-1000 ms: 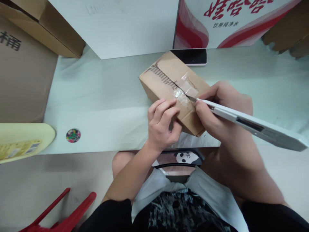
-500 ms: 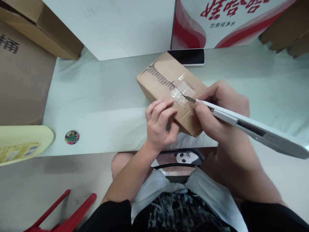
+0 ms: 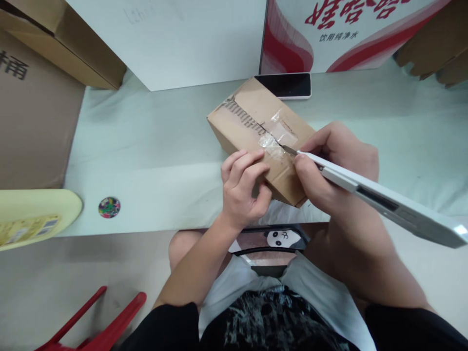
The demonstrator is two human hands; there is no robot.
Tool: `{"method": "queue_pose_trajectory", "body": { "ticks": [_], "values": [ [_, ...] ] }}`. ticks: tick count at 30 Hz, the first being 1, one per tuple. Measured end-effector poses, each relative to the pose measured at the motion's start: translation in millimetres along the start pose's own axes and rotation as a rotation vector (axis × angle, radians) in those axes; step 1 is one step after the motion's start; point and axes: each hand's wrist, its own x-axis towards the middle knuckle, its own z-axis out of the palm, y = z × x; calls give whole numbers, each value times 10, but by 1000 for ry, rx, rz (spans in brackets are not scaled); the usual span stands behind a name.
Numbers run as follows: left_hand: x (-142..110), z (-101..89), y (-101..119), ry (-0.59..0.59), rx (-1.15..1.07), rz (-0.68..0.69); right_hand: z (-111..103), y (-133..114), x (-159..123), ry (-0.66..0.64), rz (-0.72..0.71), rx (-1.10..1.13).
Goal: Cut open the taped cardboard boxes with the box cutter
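A small brown cardboard box (image 3: 252, 109) lies at an angle near the table's front edge, with clear tape (image 3: 280, 136) across its top seam. My left hand (image 3: 244, 187) grips the near left side of the box, fingertips on its top and thumb tucked below. In my right hand (image 3: 340, 168) is a white and grey utility knife (image 3: 380, 197), pinched close to its blade. The blade tip (image 3: 288, 150) touches the seam at the tape. How deep the tip sits in the seam I cannot tell.
A phone (image 3: 287, 86) lies just behind the box, before a white carton with red print (image 3: 288, 48). Larger brown cartons (image 3: 36, 122) stand at the left. A round colourful disc (image 3: 109, 207) and a pale yellow object (image 3: 40, 200) are near the front left edge.
The knife's rear end has swung slightly downward while its blade stays at the taped seam. The left hand keeps its hold on the box. The whole view has shifted a little.
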Motion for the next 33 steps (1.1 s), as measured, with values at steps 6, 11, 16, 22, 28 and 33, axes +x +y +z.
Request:
{"method": "queue_pose_trajectory", "body": {
  "ticks": [6, 11, 16, 22, 28, 33],
  "values": [
    [4, -8, -1, -15, 13, 2, -5, 25, -1, -1, -12, -2],
    [-1, 3, -5, -6, 8, 4, 1, 34, 6, 13, -40, -3],
    [1, 0, -5, -7, 20, 3, -1, 34, 3, 7, -44, -4],
    [3, -6, -4, -15, 29, 3, 0, 38, -7, -7, -32, -2],
    [0, -5, -11, -12, 24, 11, 3, 22, -2, 0, -42, -10],
    [3, 3, -9, -6, 35, 10, 3, 19, 13, 11, -32, -1]
  ]
}}
